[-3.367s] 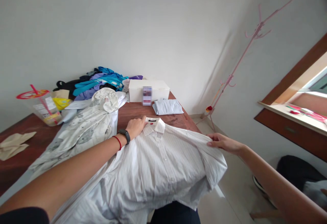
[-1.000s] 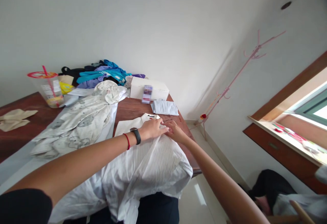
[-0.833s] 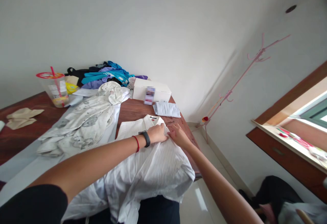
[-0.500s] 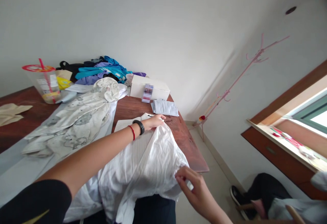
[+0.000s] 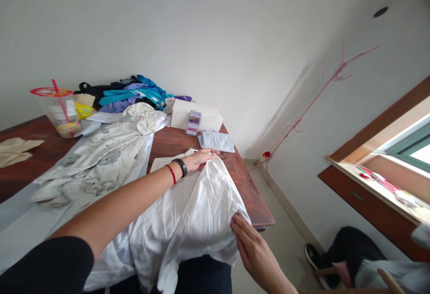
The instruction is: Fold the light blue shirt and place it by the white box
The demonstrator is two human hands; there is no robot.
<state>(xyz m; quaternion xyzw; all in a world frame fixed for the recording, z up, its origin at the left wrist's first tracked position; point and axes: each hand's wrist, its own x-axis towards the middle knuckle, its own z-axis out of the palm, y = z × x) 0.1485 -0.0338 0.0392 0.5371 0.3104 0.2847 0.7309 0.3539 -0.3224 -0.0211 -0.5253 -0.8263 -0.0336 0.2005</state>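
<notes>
A white striped shirt lies over the table's near right corner, its lower part hanging down over my dark-clothed lap. My left hand reaches across it and pinches the cloth near its upper edge, with the fingertips partly hidden by the fabric. At the shirt's right edge, my right hand grips the cloth, the fingers long and close together over it. The thumb is mostly out of sight. Between the two hands, the fabric slopes down in soft creases.
A patterned white garment lies to the left, and a plastic cup stands beyond it. Coloured clothes are piled by the wall. A white box and folded grey cloth sit behind the shirt. A pink coat rack leans right.
My right hand has shifted its hold on the shirt's right edge, its fingers now straighter and further over the cloth. The fabric there looks smoother. My left hand has barely moved.
</notes>
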